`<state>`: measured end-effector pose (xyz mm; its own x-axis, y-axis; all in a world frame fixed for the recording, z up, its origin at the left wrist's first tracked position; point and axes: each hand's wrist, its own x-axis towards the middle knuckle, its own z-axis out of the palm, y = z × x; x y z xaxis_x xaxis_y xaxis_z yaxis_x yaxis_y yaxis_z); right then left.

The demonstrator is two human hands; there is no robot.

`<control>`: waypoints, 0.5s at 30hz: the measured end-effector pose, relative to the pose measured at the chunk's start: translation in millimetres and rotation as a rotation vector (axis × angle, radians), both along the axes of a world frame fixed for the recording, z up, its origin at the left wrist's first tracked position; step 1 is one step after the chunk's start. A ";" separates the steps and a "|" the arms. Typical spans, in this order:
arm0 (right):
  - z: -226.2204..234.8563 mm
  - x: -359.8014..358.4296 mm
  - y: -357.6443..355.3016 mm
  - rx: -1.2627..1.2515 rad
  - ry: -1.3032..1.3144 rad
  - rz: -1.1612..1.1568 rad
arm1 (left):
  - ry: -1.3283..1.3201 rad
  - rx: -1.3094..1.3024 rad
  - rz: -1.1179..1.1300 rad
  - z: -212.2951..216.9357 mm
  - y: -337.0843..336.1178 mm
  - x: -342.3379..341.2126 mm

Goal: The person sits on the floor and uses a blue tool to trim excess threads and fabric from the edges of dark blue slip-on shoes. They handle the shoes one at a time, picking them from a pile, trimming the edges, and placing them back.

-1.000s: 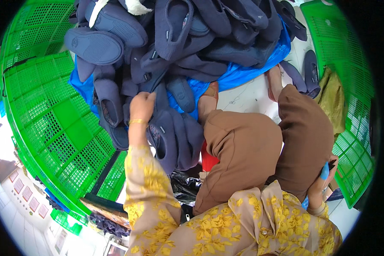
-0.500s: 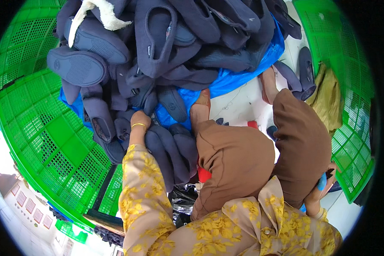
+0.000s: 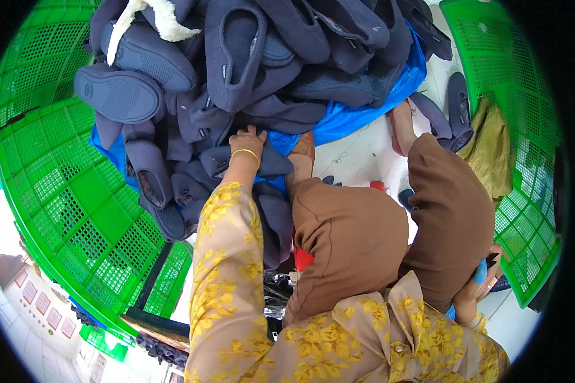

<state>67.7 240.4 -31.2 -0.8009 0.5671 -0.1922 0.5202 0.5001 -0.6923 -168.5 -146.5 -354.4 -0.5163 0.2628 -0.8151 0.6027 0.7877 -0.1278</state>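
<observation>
A large heap of dark navy slippers (image 3: 233, 51) lies in front of me, some showing their textured soles. My left hand (image 3: 248, 145), with a yellow bangle at the wrist, is at the near edge of the heap. Its bent fingers grip a dark slipper (image 3: 276, 163) that lies crosswise under the palm. Beside my right knee at the lower right is my right hand (image 3: 471, 295), with blue wrapping on a finger. Its fingers are curled around a small dark thing, partly hidden, that I cannot make out.
Blue plastic sheeting (image 3: 345, 121) lies under the heap. Green perforated crates (image 3: 76, 185) rise on the left, and another green crate (image 3: 524, 236) stands on the right with an olive cloth (image 3: 489, 147) against it. A white strip (image 3: 166, 22) rests on the slippers.
My left hand has moved right and farther from me, from the slippers at the heap's near left. The slipper under it now lies crosswise. My right hand has hardly moved.
</observation>
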 end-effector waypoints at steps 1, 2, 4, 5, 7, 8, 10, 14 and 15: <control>0.6 -0.6 0.0 -0.023 -0.008 -0.020 | -0.027 -0.068 0.095 -6.1 1.9 1.6; 3.0 -0.2 -0.8 -0.046 -0.017 -0.038 | -0.053 -0.137 0.193 -12.8 4.3 5.5; 2.5 -0.6 -1.1 -0.066 -0.016 -0.065 | -0.037 -0.152 0.323 -27.5 2.5 13.7; 1.9 -0.4 -1.7 -0.066 -0.012 -0.067 | -0.038 -0.131 0.184 -31.7 -0.2 16.7; 1.8 1.5 -0.9 -0.063 -0.014 -0.064 | -0.056 -0.083 -0.098 -11.2 7.2 17.7; 1.5 1.0 -0.5 -0.068 -0.010 -0.056 | 0.066 -0.030 -0.225 -7.7 3.8 21.4; 0.0 1.7 -1.6 -0.091 0.012 -0.045 | 0.126 -0.055 -0.377 -0.7 -0.6 29.7; -3.5 2.7 4.7 -0.078 0.046 -0.014 | 0.046 0.038 -0.541 13.3 -7.9 25.7; -4.1 3.1 4.7 -0.062 0.041 -0.011 | -0.022 0.030 -0.513 19.8 -9.3 24.6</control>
<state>70.8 245.1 -35.3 -0.8025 0.5641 -0.1946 0.4962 0.4497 -0.7427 -144.0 -155.8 -334.6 -0.2973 0.5015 -0.8125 0.9148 0.3932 -0.0920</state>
